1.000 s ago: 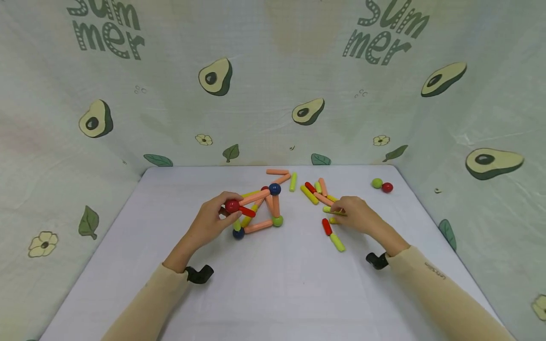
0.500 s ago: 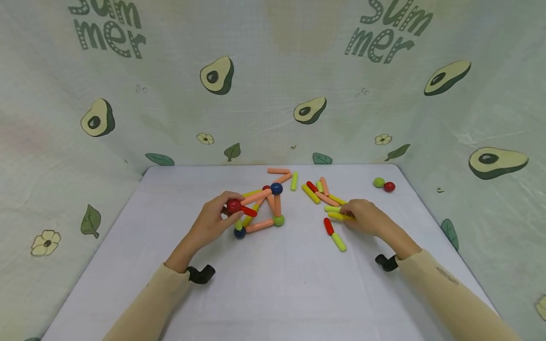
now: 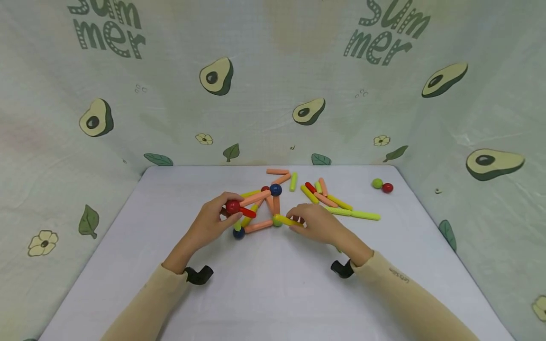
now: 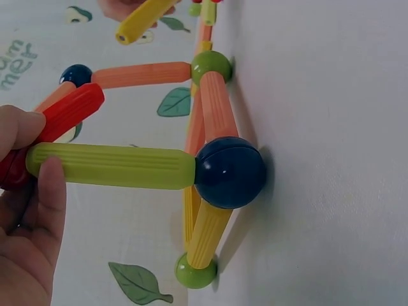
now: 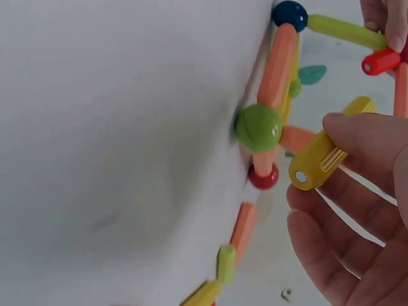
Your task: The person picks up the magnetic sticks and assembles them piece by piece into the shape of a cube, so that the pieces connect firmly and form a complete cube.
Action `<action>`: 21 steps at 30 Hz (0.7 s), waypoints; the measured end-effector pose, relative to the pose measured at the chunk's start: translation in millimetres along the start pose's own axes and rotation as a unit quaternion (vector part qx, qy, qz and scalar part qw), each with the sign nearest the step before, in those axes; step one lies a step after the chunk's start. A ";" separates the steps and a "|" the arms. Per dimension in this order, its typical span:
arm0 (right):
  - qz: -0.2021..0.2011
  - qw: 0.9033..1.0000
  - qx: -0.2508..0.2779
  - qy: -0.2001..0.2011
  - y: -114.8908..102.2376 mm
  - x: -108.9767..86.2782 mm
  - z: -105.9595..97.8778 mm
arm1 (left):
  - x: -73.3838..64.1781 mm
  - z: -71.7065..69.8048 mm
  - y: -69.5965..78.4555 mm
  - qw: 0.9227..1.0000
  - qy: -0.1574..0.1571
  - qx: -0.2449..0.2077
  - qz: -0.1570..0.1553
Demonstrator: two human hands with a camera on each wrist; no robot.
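My left hand [image 3: 215,218] grips the red ball [image 3: 232,206] at an upper corner of a magnetic stick-and-ball frame. A red stick [image 4: 71,113] and an upright lime stick [image 4: 121,166] join there. The lime stick runs down to a navy ball [image 4: 229,172] on the table. My right hand [image 3: 317,222] pinches a yellow magnetic stick [image 5: 328,150] between thumb and fingers. In the right wrist view this stick is in front of the frame, near the green corner ball [image 5: 259,127]. Another navy ball [image 3: 276,190] tops an orange upright.
Several loose sticks lie to the right of the frame, including a yellow stick [image 3: 340,202] and a lime stick [image 3: 365,215]. An orange stick [image 3: 277,171] lies behind the frame. A green ball [image 3: 377,183] and a red ball [image 3: 387,188] sit at the far right.
My right hand has picked a yellow stick from the loose pile and carried it left to the frame's green corner. My left hand has stayed on the red ball.
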State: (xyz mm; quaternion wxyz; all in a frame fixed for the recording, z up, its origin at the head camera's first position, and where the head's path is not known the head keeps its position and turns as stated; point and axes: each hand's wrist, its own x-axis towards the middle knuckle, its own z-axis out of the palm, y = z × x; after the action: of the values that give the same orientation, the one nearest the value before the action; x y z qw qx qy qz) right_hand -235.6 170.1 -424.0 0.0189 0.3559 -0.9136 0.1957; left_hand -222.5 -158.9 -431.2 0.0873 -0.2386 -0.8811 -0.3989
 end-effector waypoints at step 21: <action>-0.011 0.999 0.030 0.030 -24.4 31.3 28.5 | 0.8 0.6 -6.8 1.000 -0.001 -0.024 0.020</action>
State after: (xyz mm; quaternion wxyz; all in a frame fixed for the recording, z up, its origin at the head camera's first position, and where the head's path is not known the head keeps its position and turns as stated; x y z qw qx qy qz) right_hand -239.9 123.0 -436.4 0.0377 0.3601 -0.9024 0.2334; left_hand -226.5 -162.1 -435.8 0.0891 -0.2587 -0.8663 -0.4178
